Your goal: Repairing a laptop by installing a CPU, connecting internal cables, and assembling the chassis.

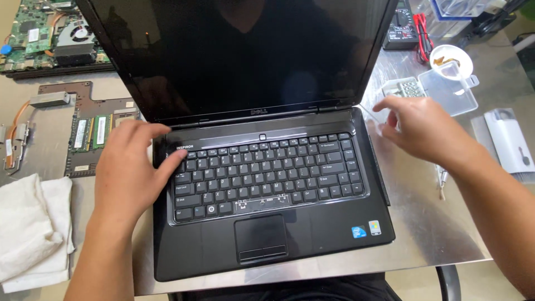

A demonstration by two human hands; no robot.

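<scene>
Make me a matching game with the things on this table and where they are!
Things:
1. white cloth
2. left hand
3. clear plastic box of small bits
4. circuit board with a fan

Places:
A. far left corner of the table
B. right of the laptop's screen, beyond the right hand
C. near left edge of the table
D. on the left end of the laptop keyboard

Pairs: 1-C, 2-D, 3-B, 4-A
</scene>
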